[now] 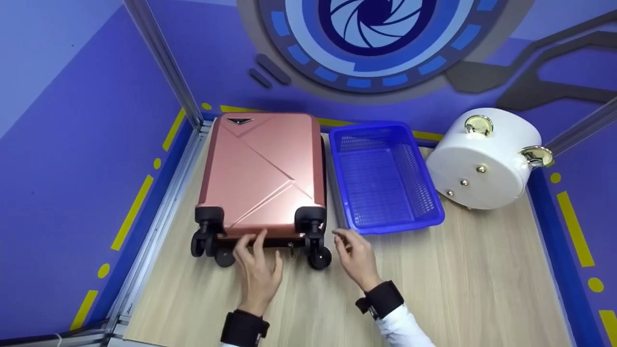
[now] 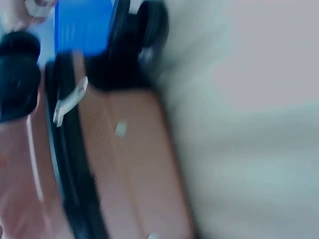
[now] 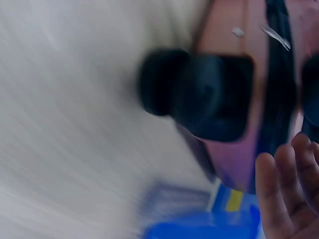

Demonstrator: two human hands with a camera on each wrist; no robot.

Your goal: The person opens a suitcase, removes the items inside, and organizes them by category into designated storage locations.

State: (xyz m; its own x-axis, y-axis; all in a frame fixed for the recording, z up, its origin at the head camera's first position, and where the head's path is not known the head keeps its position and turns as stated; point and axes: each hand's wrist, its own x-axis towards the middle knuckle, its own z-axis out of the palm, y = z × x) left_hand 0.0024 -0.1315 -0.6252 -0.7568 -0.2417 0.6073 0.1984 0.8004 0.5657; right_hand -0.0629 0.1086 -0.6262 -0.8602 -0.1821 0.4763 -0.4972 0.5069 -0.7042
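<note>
A rose-pink hard-shell suitcase (image 1: pixel 265 159) lies flat on the wooden tabletop, its black caster wheels (image 1: pixel 319 258) toward me. My left hand (image 1: pixel 258 275) is at the wheel end between the casters, fingers spread and slightly bent, fingertips at the shell's lower edge. Just right of the right-hand wheels is my right hand (image 1: pixel 357 259), its fingers loosely bent around nothing. The right wrist view shows its fingers (image 3: pixel 286 174) beside the suitcase. A black zipper band with a silver zipper pull (image 2: pixel 71 102) runs along the suitcase's end in the left wrist view.
A blue plastic basket (image 1: pixel 400 227) with mesh sides stands right of the suitcase, near my right hand. Farther right, a white drum-shaped container (image 1: pixel 501 140) with gold handles and knobs lies tipped on its side. Blue-purple panels (image 1: pixel 96 144) enclose the tabletop (image 1: pixel 462 279) at the back and sides.
</note>
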